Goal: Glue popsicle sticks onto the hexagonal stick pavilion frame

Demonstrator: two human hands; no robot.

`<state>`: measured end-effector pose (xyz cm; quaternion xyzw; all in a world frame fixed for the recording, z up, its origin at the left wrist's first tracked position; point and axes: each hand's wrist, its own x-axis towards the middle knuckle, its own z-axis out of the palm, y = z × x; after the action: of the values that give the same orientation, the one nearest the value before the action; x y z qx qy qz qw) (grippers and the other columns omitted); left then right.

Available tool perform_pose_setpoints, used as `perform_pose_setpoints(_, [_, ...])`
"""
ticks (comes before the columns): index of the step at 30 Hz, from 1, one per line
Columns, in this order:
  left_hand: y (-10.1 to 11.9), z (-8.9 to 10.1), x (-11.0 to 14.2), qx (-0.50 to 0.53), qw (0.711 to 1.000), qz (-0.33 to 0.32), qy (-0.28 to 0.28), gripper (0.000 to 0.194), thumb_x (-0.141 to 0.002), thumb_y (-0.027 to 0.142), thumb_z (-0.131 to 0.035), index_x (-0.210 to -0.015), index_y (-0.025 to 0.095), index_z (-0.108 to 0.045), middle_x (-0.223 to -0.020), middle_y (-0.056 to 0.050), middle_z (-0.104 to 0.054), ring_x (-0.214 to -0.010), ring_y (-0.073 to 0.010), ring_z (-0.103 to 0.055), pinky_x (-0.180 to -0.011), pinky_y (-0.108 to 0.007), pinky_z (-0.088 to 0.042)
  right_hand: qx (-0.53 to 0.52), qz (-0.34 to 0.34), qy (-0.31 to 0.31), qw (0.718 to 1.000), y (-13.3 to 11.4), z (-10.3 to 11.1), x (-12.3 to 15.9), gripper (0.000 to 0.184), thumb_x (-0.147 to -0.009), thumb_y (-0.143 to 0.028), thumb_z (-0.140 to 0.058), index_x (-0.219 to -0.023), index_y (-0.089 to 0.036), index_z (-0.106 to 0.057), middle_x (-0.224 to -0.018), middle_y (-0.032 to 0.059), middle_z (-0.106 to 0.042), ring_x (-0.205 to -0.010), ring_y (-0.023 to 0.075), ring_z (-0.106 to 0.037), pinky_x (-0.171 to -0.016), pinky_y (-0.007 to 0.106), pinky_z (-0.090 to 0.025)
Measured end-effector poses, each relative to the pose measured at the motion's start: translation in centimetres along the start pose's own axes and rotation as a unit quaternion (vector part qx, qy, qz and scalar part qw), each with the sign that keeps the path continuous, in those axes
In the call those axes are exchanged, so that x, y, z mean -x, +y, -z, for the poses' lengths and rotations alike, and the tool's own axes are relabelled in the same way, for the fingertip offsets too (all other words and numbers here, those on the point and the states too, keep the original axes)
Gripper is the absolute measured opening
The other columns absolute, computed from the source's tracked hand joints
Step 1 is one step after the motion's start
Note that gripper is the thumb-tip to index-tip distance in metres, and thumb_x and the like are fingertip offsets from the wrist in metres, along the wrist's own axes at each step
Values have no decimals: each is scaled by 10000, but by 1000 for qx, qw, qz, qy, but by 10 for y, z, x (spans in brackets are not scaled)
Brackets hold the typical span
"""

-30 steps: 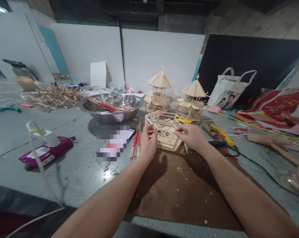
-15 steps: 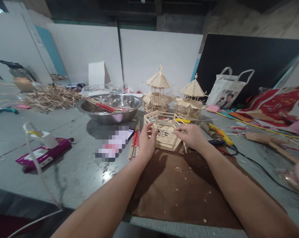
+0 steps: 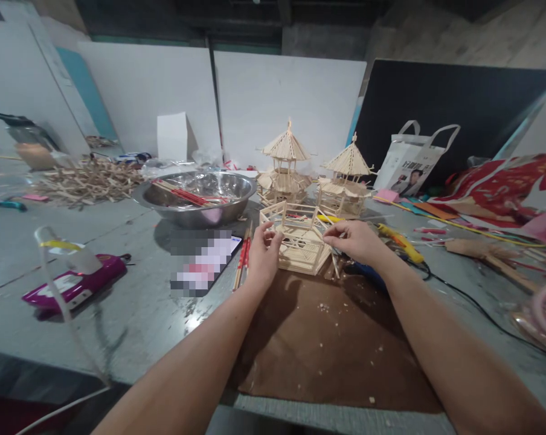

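A small hexagonal pavilion base built of thin wooden sticks (image 3: 302,257), with posts and railings, stands at the far edge of a brown mat (image 3: 336,344). Around its left side my left hand (image 3: 263,255) is curled, fingers and thumb bent onto the frame. My right hand (image 3: 357,244) is at its right side, thumb and forefinger pinched close to the railing; whatever is between them is too small to make out. Loose sticks lie under the right hand. Behind are two roofed stick pavilions, a taller one (image 3: 285,166) and a shorter one (image 3: 345,178).
Left of the model are red-wrapped chopsticks (image 3: 242,260), a blurred phone (image 3: 207,263) and a steel basin (image 3: 195,208). A purple power strip (image 3: 76,284) sits farther left. On the right are a yellow-handled tool (image 3: 402,243) with a black cord and a white bag (image 3: 404,160).
The view has shifted slightly. My right hand has moved a little outward from the railing, its fingertips still pinched. My left hand stays at the model's left side.
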<state>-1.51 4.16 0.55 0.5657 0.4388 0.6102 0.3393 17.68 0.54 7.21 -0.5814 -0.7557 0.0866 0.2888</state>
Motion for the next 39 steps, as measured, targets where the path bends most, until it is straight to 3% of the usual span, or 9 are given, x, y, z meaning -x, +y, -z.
perform_pose_setpoints(9, [-5, 0, -4, 16, 1000, 5, -4, 331, -739, 302, -512, -1050, 194, -473, -761, 0, -522, -612, -83, -476, -524, -187, -364, -1, 2, -12, 1000, -1, -7, -1, 168, -693, -273, -533, -708, -161, -657, -604, -2, -615, -530, 98, -503, -533, 207, -360])
perform_pose_setpoints(30, [-9, 1, -6, 19, 1000, -7, -6, 306, -735, 312, -520, -1018, 195, -510, -756, -1, -531, -626, -86, -488, -568, -197, -392, -2, 15, -6, 1000, 2, -8, -1, 165, -691, -283, -530, -689, -167, -648, -638, 0, -632, -570, 109, -525, -552, 207, -366])
perform_pose_setpoints(39, [8, 3, 2, 11, 1000, 19, 7, 327, -780, 265, -438, -1089, 173, -495, -750, -11, -528, -649, -93, -481, -551, -192, -384, -26, -4, 18, 999, -2, -10, 0, 170, -693, -270, -512, -725, -162, -640, -644, 4, -629, -534, 105, -500, -548, 218, -379])
